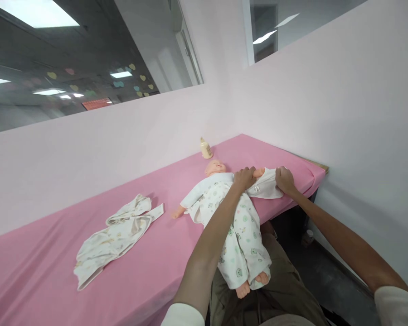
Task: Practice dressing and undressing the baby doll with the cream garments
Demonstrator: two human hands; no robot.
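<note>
A baby doll lies on its back on the pink-covered table, its feet over the front edge. It wears white printed trousers and a white top, one sleeve of which covers the arm on the left. My left hand is closed round the doll's other arm, and the doll's hand sticks out past my fingers. A white cloth part, apparently of the top, is stretched out beside that hand. Its far end is pinched in my right hand.
A folded white printed baby garment lies on the pink cover, left of the doll. A cream bottle stands by the wall behind the doll's head. Walls close off the back and right. A lidded container is on the floor.
</note>
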